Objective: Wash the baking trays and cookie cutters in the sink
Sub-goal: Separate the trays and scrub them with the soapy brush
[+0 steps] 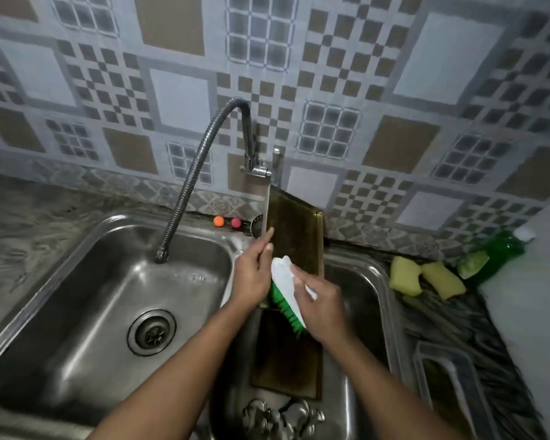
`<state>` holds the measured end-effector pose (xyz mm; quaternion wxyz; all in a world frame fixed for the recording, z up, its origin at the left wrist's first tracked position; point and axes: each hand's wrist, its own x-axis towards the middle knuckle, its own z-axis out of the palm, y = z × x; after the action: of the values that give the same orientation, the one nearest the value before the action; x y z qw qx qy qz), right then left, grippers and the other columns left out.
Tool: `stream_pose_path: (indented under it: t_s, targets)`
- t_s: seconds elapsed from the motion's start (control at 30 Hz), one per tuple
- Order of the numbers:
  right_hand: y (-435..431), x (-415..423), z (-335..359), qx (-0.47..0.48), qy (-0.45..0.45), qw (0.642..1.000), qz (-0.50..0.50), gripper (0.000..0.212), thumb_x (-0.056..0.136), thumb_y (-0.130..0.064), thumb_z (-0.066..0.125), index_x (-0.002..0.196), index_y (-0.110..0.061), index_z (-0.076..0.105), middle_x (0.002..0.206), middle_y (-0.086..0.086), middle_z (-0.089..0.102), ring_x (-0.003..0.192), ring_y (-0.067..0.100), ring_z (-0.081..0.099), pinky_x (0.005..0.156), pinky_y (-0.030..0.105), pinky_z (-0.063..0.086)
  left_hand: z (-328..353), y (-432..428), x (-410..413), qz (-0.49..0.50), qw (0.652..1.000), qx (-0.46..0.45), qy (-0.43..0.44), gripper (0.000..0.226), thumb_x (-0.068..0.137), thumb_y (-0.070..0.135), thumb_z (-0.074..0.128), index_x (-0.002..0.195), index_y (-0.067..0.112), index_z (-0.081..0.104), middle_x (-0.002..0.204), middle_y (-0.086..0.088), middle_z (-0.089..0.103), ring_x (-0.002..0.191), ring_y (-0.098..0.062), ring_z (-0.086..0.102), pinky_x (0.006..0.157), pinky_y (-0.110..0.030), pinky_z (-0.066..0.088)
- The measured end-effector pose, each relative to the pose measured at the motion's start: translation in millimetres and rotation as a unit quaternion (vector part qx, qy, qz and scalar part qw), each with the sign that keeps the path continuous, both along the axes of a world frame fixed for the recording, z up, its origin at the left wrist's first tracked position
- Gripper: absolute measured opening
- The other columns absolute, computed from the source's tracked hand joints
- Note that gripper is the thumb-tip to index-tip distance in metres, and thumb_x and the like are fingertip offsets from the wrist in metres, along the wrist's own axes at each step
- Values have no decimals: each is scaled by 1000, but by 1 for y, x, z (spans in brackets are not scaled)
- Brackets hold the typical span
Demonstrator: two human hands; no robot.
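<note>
A dark gold baking tray (296,223) stands on edge over the right sink basin, leaning toward the wall. My left hand (251,271) grips its left rim. My right hand (323,308) holds a white scrub brush with green bristles (286,296) against the tray's lower face. A second dark tray (286,366) lies flat in the right basin below. Metal cookie cutters (280,414) sit in a heap at the basin's near end.
The left basin (77,312) holds only its drain, under a flexible faucet hose (188,185). Two yellow sponges (426,279) and a green soap bottle (492,254) lie on the right counter. A metal tray (451,385) rests near the right edge. Two small balls (227,221) sit behind the sink.
</note>
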<state>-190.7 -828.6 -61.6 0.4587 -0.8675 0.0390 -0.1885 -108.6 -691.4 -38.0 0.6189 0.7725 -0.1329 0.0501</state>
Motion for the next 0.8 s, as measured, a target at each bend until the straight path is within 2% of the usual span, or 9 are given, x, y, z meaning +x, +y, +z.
stream_pose_path:
  t_s: [0.03, 0.1, 0.17, 0.27, 0.37, 0.47, 0.6, 0.7, 0.8]
  targets:
    - [-2, -11, -6, -19, 9, 1000, 15, 31, 95, -37, 54, 124, -38, 64, 118, -15, 68, 106, -4, 63, 89, 24, 53, 2, 4, 1, 1, 1000, 13, -9, 41, 100, 12, 54, 140, 19, 55, 128, 5, 63, 115, -4, 60, 100, -19, 48]
    - [-16, -27, -20, -44, 38, 998, 13, 30, 94, -38, 54, 121, -38, 66, 117, -18, 68, 105, -5, 64, 88, 26, 55, 2, 12, 3, -4, 999, 43, -24, 51, 94, 3, 58, 141, 23, 54, 133, 14, 53, 124, 6, 48, 104, -5, 36]
    - [-33, -32, -28, -41, 72, 996, -37, 34, 94, -46, 51, 122, -37, 66, 118, -16, 69, 106, 0, 65, 89, 32, 55, 1, 15, 3, -2, 998, 56, -26, 58, 90, -3, 58, 141, 25, 54, 136, 13, 52, 127, 4, 46, 102, 0, 30]
    - [-36, -32, -28, -46, 84, 993, -65, 36, 94, -47, 50, 122, -33, 67, 116, -13, 70, 106, 3, 66, 88, 30, 55, 3, 14, 2, -9, 999, 38, -34, 59, 88, -6, 56, 140, 23, 56, 139, 4, 57, 130, -3, 50, 109, -10, 35]
    - [-26, -34, -24, -46, 98, 994, -25, 35, 93, -48, 50, 123, -38, 65, 117, -19, 68, 104, -4, 63, 87, 25, 54, 4, 12, 1, -24, 998, 40, -40, 62, 88, -8, 56, 139, 26, 56, 141, 2, 57, 132, -5, 49, 111, -14, 35]
    - [-39, -32, -25, -67, 119, 989, -58, 31, 96, -42, 53, 124, -37, 65, 117, -14, 70, 102, 1, 65, 85, 28, 56, 6, 13, -1, -20, 999, 22, -26, 61, 89, -8, 56, 139, 26, 55, 141, 4, 56, 132, -4, 49, 110, -14, 36]
    - [-50, -34, -18, -81, 149, 985, -8, 29, 95, -40, 56, 122, -37, 66, 118, -19, 67, 104, -5, 62, 83, 7, 46, 0, 15, -4, -27, 998, 39, -29, 62, 89, -6, 57, 140, 28, 54, 142, 5, 55, 134, -6, 47, 114, -28, 38]
    - [-53, -26, 1, 11, 96, 994, -44, 27, 96, -28, 59, 122, -33, 64, 118, -16, 66, 107, 0, 63, 87, 8, 47, -7, 18, -5, -9, 999, 36, -14, 60, 91, -2, 58, 141, 31, 53, 143, 4, 55, 133, -11, 50, 112, -39, 43]
    - [-51, -8, 25, 21, 18, 991, -131, 30, 98, -24, 55, 127, -20, 64, 118, -15, 62, 110, -2, 57, 86, 3, 41, -7, 16, -8, -27, 999, 29, 2, 60, 91, -2, 57, 142, 30, 51, 142, 7, 55, 133, -4, 48, 114, -34, 40]
